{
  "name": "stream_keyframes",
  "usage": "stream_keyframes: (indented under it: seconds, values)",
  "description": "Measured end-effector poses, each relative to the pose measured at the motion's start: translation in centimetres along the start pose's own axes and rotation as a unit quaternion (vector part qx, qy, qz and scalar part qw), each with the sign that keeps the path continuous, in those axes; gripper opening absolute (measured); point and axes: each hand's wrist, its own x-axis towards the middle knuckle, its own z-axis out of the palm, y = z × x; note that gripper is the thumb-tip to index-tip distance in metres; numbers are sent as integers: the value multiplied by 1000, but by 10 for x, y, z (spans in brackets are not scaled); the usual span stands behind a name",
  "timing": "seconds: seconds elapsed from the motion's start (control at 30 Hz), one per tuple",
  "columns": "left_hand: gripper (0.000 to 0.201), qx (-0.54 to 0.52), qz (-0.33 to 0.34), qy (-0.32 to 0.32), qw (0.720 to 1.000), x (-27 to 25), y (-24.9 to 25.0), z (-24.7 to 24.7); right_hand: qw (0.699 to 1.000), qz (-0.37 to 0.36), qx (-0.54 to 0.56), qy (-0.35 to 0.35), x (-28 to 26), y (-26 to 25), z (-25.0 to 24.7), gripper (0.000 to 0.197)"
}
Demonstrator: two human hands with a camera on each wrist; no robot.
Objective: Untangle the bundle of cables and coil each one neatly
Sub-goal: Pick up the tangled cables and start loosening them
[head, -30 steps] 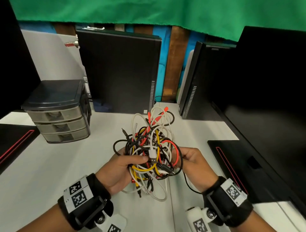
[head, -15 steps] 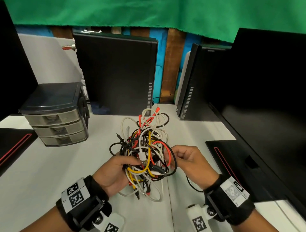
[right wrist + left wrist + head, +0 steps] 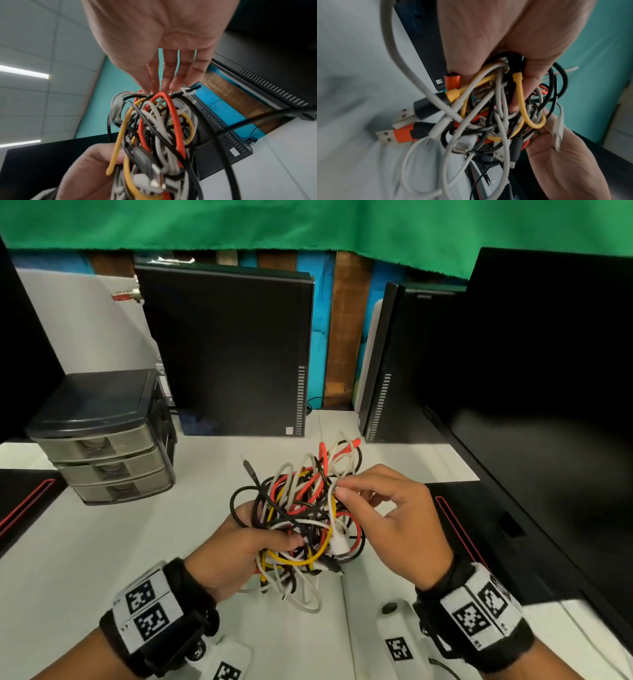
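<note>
A tangled bundle of cables (image 3: 301, 515) in white, black, red and yellow is held above the white table (image 3: 102, 542). My left hand (image 3: 239, 546) grips the bundle's lower left side, fingers curled round several strands (image 3: 518, 86). My right hand (image 3: 346, 491) is raised at the bundle's upper right and pinches a white cable (image 3: 331, 501) between thumb and forefinger. In the right wrist view the fingertips (image 3: 164, 86) meet at the top of the cable bundle (image 3: 159, 128). USB plugs (image 3: 393, 135) hang from the cable bundle's underside.
A grey three-drawer organiser (image 3: 99, 440) stands at the left. Two black computer cases (image 3: 233, 350) (image 3: 404, 364) stand at the back, a large dark monitor (image 3: 548, 405) at the right. Black mats with red lines (image 3: 24, 501) (image 3: 479, 525) flank the table.
My right hand has risen from the bundle's right side to its top and taken a white strand in a pinch. The bundle is lifted a little and turned; my left hand keeps its hold.
</note>
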Motion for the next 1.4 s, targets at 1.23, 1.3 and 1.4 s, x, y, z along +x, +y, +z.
stream_keyframes:
  seconds: [1.23,1.3,1.4]
  values:
    - [60,257,261,7,930,1,-4,3,938,227,221,-141,5,13,-10,14]
    - [52,140,162,17,977,3,-1,-3,946,198,216,-137,6,10,-11,18]
    - [40,21,3,50,999,5,1,-11,970,143,145,-129,5,6,-9,17]
